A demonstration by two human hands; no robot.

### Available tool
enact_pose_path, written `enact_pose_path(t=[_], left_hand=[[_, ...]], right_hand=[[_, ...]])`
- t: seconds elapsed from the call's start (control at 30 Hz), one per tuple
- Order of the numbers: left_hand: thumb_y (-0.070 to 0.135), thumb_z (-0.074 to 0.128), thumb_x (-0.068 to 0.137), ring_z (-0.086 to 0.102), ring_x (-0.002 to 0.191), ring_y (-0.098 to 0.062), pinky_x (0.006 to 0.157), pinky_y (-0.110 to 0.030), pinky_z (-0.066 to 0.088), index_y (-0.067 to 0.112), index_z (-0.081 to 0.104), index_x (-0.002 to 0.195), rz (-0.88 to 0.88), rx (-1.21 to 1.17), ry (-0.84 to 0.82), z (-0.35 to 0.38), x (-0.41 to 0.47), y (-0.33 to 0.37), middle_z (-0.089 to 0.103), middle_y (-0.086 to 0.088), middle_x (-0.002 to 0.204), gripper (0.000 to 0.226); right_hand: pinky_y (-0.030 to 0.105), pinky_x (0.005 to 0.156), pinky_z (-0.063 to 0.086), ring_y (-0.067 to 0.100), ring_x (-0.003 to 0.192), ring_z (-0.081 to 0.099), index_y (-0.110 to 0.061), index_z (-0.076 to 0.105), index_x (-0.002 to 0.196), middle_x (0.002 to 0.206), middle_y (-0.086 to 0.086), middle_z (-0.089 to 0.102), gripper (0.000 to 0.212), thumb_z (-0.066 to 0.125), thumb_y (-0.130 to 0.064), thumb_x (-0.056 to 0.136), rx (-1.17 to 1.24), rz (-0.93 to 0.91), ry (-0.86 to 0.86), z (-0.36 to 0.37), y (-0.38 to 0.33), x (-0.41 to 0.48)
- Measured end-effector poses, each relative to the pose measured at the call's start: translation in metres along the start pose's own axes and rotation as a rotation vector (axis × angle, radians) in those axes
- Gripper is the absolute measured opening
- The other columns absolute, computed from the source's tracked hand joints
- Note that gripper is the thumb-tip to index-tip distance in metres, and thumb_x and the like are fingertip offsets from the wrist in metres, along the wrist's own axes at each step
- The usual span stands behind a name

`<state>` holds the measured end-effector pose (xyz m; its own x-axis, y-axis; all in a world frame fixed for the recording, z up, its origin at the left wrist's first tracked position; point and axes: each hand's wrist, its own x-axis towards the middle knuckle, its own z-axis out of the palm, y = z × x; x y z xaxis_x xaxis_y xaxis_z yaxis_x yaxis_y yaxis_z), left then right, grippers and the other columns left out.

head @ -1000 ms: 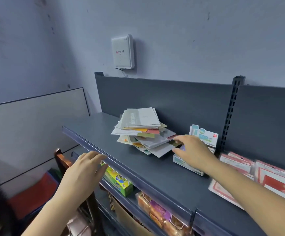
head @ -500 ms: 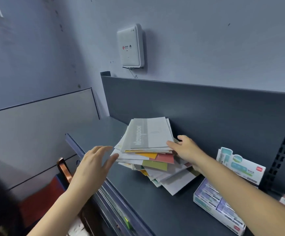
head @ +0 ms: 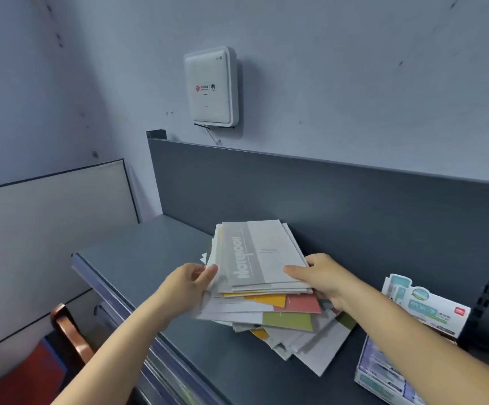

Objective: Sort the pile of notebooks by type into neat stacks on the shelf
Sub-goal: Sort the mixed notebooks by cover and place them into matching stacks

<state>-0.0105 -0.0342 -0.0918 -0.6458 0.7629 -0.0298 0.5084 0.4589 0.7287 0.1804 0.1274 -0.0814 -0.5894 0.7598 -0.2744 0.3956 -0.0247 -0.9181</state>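
Left hand (head: 189, 283), right hand (head: 323, 280) pinch flat grey notebooks (head: 259, 254).

The shelf (head: 149, 258) looks like painted metal, dark grey and matt, and smooth; its back panel (head: 354, 206) has the same finish. The pile of notebooks (head: 281, 314) is paper, with thin matt covers in grey, yellow, pink and green. The box (head: 212, 87) on the far wall is white plastic with a soft shine. At the right, the carton (head: 425, 305) is printed cardboard, slightly glossy. Near left, the chair back (head: 70, 331) seems varnished wood, shiny. The wall (head: 354, 68) is painted, matt, with small marks.
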Motion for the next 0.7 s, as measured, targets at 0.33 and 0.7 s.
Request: enact_pose_path(t=[0.33,0.7], left_hand=[[0.049,0.052,0.093,0.027,0.038,-0.009,0.04,-0.017,0.022,0.016,0.04,0.066,-0.06,-0.302,-0.301,-0.003,0.022,-0.012,0.035,0.004,0.052,0.045],[0.04,0.055,0.094,0.046,0.063,-0.019,0.055,-0.023,0.039,0.01,0.061,0.092,-0.021,-0.466,-0.401,-0.012,0.018,-0.022,0.061,-0.012,0.083,0.03]], right_hand=[[0.028,0.068,0.056,0.019,0.088,0.07,-0.01,0.066,0.11,0.101,0.003,0.073,0.027,0.069,-0.006,0.083,0.069,-0.067,0.131,0.024,-0.01,-0.022],[0.04,0.086,0.056,0.021,0.1,0.067,-0.017,0.061,0.119,0.111,0.0,0.07,0.033,0.064,-0.007,0.088,0.165,-0.093,0.21,0.053,-0.007,-0.049]])
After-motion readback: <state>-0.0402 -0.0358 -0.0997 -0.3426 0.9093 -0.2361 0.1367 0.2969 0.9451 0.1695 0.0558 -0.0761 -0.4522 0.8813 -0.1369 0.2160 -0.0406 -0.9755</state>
